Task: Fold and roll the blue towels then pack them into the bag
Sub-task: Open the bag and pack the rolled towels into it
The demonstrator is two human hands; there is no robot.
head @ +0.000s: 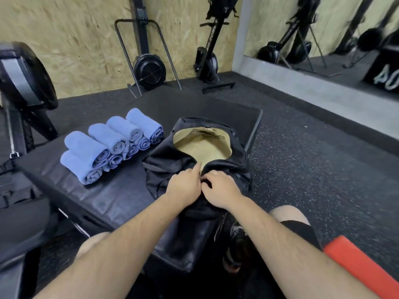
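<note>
Several rolled blue towels [112, 145] lie stacked in two layers on the left part of a black padded box [90, 190]. To their right sits a black bag [218, 160] with its top gaping open, showing a tan lining and nothing inside. My left hand [184, 186] and my right hand [220, 190] meet at the near end of the bag's opening, each pinching the black fabric at the zipper end. What the fingertips hold exactly is hidden by the fabric folds.
Rowing machines [149, 67] stand upright against the plywood wall at the back. A black machine [23, 83] is at the left. A mirror [323, 33] and speckled rubber floor lie to the right. A red roller [356, 266] sits at the lower right, beside my knee.
</note>
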